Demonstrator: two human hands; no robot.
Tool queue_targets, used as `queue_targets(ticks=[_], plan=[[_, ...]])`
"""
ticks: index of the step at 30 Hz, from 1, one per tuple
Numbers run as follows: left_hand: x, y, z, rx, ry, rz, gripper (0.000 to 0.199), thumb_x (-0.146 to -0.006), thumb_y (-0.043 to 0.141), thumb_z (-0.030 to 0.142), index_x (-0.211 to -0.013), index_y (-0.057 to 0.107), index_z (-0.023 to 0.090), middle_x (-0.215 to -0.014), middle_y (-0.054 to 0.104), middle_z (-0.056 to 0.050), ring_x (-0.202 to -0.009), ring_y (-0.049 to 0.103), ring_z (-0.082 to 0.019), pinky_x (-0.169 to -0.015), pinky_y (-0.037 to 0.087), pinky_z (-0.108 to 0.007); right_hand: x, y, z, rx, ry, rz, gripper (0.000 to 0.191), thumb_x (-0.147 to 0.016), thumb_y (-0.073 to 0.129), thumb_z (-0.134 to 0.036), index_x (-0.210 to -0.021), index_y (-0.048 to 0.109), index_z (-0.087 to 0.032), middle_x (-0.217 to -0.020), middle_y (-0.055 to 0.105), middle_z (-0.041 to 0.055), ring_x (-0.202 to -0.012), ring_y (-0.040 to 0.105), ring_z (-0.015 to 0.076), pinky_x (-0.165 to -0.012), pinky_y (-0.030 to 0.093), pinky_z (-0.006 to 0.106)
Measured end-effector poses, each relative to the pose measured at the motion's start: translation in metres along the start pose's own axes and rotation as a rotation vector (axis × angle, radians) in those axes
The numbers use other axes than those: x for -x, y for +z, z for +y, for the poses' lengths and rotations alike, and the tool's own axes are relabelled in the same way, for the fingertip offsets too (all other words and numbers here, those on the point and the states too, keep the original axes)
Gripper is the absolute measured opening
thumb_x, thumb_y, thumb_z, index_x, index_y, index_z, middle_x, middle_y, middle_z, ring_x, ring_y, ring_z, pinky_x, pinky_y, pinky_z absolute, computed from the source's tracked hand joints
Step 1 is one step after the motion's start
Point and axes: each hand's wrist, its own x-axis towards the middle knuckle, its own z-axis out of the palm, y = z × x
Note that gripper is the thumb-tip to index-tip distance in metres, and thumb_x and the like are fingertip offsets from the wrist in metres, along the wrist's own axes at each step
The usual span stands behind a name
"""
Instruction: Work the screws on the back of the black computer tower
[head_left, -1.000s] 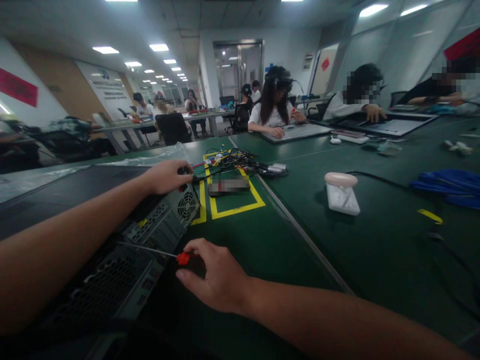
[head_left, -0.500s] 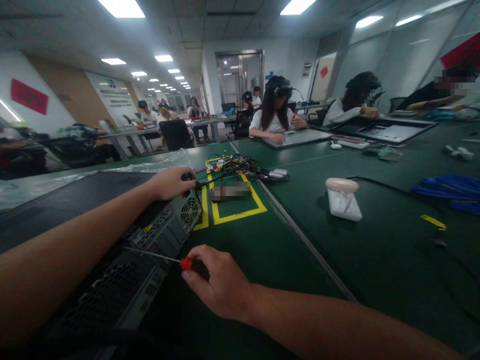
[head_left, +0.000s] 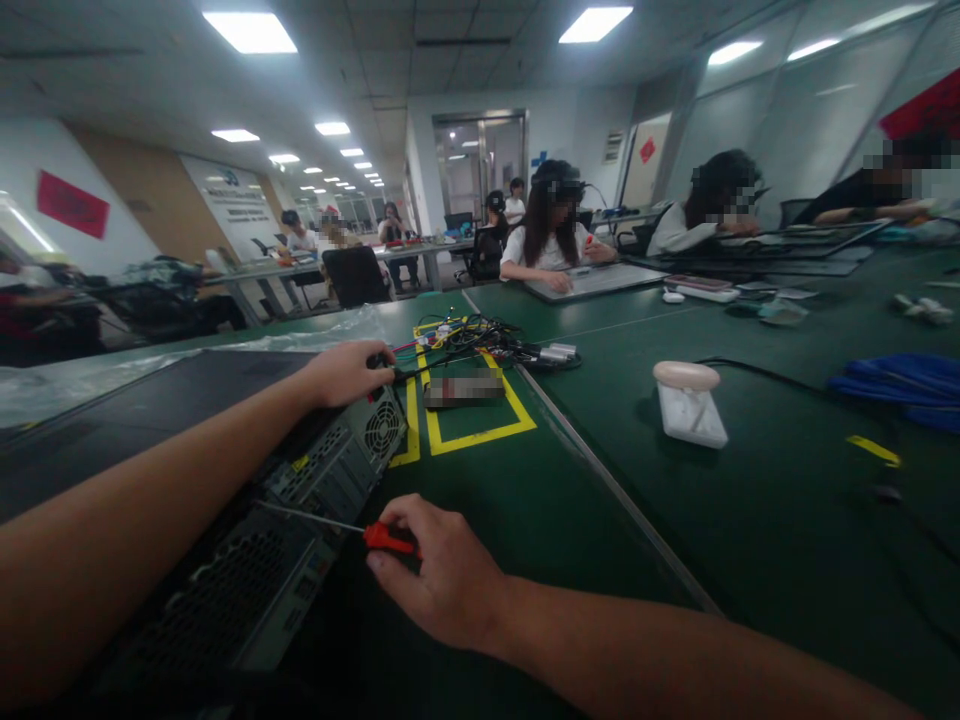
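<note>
A computer tower case (head_left: 330, 465) lies on its side at the left, its rear panel with vents, ports and a round fan grille facing right. My right hand (head_left: 442, 570) is closed around the red and black handle of a screwdriver (head_left: 386, 540). The screwdriver's thin shaft reaches left, its tip at the case's rear panel. My left hand (head_left: 349, 372) rests at the far rear corner of the case, fingers curled round something dark that I cannot make out. My left forearm crosses over the case and hides part of it.
Tangled cables (head_left: 480, 340) and a dark blurred object (head_left: 465, 388) lie by yellow tape (head_left: 480, 440) on the green table (head_left: 600, 570). To the right are a white case with a pink lid (head_left: 690, 405) and blue cloth (head_left: 900, 388). Co-workers (head_left: 551, 235) sit across the table.
The screwdriver handle has turned in my right hand, showing more red now. My left hand keeps its place on the case. The whole view has shifted slightly.
</note>
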Motion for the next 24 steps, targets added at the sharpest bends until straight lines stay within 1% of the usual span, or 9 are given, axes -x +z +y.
queue_targets(ticks=[3, 5, 8, 13, 18, 21, 24], plan=[[0.000, 0.000, -0.001, -0.004, 0.004, -0.006, 0.055, -0.081, 0.053, 0.049, -0.121, 0.076, 0.020, -0.105, 0.080, -0.010, -0.099, 0.075, -0.031, -0.087, 0.057, -0.038, 0.000, 0.000, 0.000, -0.003, 0.000, -0.003, 0.018, -0.100, 0.066, -0.031, -0.115, 0.063, -0.021, -0.105, 0.076, 0.0074, -0.092, 0.073, 0.0221, -0.087, 0.059, 0.036], [-0.001, 0.000, -0.001, -0.001, 0.005, -0.016, 0.055, -0.082, 0.053, 0.049, -0.121, 0.076, 0.020, -0.104, 0.080, -0.010, -0.100, 0.075, -0.031, -0.087, 0.057, -0.037, -0.001, 0.000, 0.000, -0.011, -0.003, 0.002, 0.017, -0.101, 0.067, -0.031, -0.115, 0.063, -0.021, -0.105, 0.076, 0.0070, -0.093, 0.073, 0.0218, -0.088, 0.059, 0.036], [-0.001, 0.000, -0.002, -0.003, -0.002, -0.019, 0.052, -0.082, 0.053, 0.049, -0.120, 0.075, 0.021, -0.104, 0.080, -0.009, -0.101, 0.075, -0.030, -0.086, 0.057, -0.036, -0.001, 0.000, 0.000, -0.013, -0.008, 0.009, 0.018, -0.102, 0.067, -0.032, -0.116, 0.064, -0.021, -0.104, 0.076, 0.0063, -0.093, 0.073, 0.0215, -0.088, 0.059, 0.036], [0.000, 0.000, -0.002, 0.001, -0.021, -0.021, 0.052, -0.082, 0.055, 0.050, -0.120, 0.076, 0.021, -0.107, 0.080, -0.011, -0.100, 0.074, -0.032, -0.087, 0.057, -0.039, -0.001, 0.000, 0.002, 0.015, -0.023, 0.014, 0.020, -0.103, 0.066, -0.034, -0.118, 0.066, -0.021, -0.104, 0.075, 0.0058, -0.090, 0.072, 0.0207, -0.086, 0.059, 0.035], [-0.002, 0.004, -0.006, -0.007, -0.014, 0.021, 0.051, -0.082, 0.055, 0.049, -0.120, 0.076, 0.021, -0.114, 0.079, -0.013, -0.104, 0.073, -0.034, -0.094, 0.056, -0.043, -0.001, 0.000, 0.003, 0.021, -0.038, 0.018, 0.021, -0.106, 0.064, -0.036, -0.120, 0.067, -0.021, -0.107, 0.075, 0.0064, -0.093, 0.071, 0.0206, -0.089, 0.059, 0.036], [-0.005, 0.005, -0.009, -0.006, 0.005, 0.018, 0.051, -0.082, 0.056, 0.049, -0.118, 0.076, 0.020, -0.112, 0.079, -0.014, -0.104, 0.073, -0.034, -0.096, 0.055, -0.043, -0.001, -0.001, 0.003, 0.025, -0.059, 0.009, 0.021, -0.108, 0.062, -0.036, -0.121, 0.067, -0.021, -0.109, 0.074, 0.0067, -0.095, 0.070, 0.0204, -0.090, 0.058, 0.035], [-0.006, 0.005, -0.011, 0.009, -0.007, 0.012, 0.051, -0.081, 0.058, 0.048, -0.119, 0.076, 0.020, -0.109, 0.079, -0.013, -0.103, 0.073, -0.034, -0.095, 0.056, -0.043, -0.001, -0.002, 0.003, 0.044, -0.080, 0.002, 0.022, -0.111, 0.056, -0.036, -0.119, 0.068, -0.020, -0.106, 0.073, 0.0066, -0.092, 0.068, 0.0200, -0.089, 0.057, 0.036]])
